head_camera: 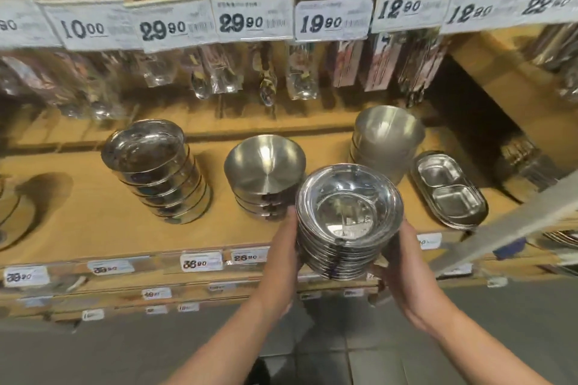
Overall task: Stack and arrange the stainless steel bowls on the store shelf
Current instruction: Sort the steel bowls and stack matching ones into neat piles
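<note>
My left hand (286, 247) and right hand (403, 259) have fingers curled round a stack of shiny bowls (348, 219), held above the shelf (93, 216) front edge; behind stand a brushed bowl stack (266, 175) and divided trays (450, 191)

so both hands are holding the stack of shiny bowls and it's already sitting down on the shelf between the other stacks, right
Not quite. Both the left hand and right hand do hold the stack of shiny bowls, but the head view shows it held in front of the shelf edge, not set down.

Bowl stack (348, 222) between both hands, seemingly above shelf (93, 216)
</note>
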Motion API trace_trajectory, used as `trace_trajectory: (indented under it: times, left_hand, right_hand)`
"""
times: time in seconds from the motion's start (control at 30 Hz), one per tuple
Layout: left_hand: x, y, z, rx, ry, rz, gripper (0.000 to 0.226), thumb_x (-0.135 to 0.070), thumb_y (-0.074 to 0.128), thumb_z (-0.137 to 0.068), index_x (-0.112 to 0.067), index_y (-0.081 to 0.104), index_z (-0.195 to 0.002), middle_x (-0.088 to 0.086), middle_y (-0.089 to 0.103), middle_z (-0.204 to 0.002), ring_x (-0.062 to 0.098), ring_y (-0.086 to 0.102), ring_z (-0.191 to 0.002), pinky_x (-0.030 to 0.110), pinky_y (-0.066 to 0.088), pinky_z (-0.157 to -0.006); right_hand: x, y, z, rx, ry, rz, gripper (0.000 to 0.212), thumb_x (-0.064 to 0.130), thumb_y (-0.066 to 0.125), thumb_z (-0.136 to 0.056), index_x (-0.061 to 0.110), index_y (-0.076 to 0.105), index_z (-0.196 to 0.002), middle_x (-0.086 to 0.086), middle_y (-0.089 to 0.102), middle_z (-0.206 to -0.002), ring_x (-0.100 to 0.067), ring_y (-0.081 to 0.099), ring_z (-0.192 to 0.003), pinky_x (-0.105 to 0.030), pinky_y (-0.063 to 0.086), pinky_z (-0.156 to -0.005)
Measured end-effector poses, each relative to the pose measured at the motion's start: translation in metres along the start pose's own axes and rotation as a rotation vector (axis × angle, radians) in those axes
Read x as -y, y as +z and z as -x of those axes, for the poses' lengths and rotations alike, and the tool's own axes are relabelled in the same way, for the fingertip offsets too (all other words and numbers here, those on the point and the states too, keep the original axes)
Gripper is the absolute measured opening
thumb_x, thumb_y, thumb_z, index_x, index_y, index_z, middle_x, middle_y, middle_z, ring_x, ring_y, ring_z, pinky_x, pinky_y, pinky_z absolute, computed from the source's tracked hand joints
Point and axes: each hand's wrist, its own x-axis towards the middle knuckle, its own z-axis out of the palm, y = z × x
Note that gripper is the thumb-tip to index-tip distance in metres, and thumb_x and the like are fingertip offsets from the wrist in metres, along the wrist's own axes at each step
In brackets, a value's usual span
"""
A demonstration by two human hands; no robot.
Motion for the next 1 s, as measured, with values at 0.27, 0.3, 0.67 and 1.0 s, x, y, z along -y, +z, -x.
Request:
trace_trajectory:
  times: [0.27, 0.3, 0.67, 1.0]
  left_hand:
    - [0.003, -0.012, -0.017, -0.058, 0.013, 0.059, 0.043, -0.07, 0.037, -0.094, -0.054, 0.068, -0.12, -0.018, 0.071, -0.127, -0.003, 0.064, -0.117, 0.035, 0.049, -0.095]
    - [0.002, -0.013, -0.019, -0.056, 0.015, 0.056, 0.045, -0.073, 0.038, -0.093, -0.054, 0.068, -0.12, -0.018, 0.071, -0.128, -0.001, 0.064, -0.118, 0.036, 0.049, -0.097]
    - [-0.005, -0.032, -0.045, -0.092, 0.069, 0.111, 0.042, -0.067, 0.045, -0.092, -0.048, 0.073, -0.116, -0.01, 0.072, -0.128, 0.006, 0.066, -0.121, 0.038, 0.048, -0.104]
    - [-0.018, -0.049, -0.065, -0.145, 0.054, 0.138, 0.039, -0.062, 0.049, -0.096, -0.038, 0.077, -0.111, -0.002, 0.075, -0.123, 0.012, 0.067, -0.119, 0.036, 0.052, -0.102]
  right_hand:
    - [-0.008, 0.012, -0.025, -0.024, 0.052, -0.027, 0.046, 0.054, 0.031, -0.107, 0.032, 0.058, -0.138, 0.001, 0.064, -0.136, -0.023, 0.054, -0.131, -0.054, 0.047, -0.106]
    - [-0.008, 0.013, -0.028, -0.033, 0.062, -0.034, 0.047, 0.054, 0.031, -0.106, 0.031, 0.058, -0.137, -0.001, 0.064, -0.136, -0.025, 0.055, -0.131, -0.054, 0.047, -0.106]
    - [-0.002, 0.037, -0.058, 0.006, 0.025, -0.031, 0.044, 0.058, 0.033, -0.104, 0.039, 0.06, -0.133, 0.006, 0.069, -0.13, -0.012, 0.065, -0.117, -0.04, 0.049, -0.092]
    - [0.0, 0.06, -0.083, -0.018, 0.028, -0.117, 0.041, 0.058, 0.036, -0.103, 0.039, 0.065, -0.125, 0.008, 0.07, -0.128, -0.014, 0.062, -0.121, -0.038, 0.052, -0.087]
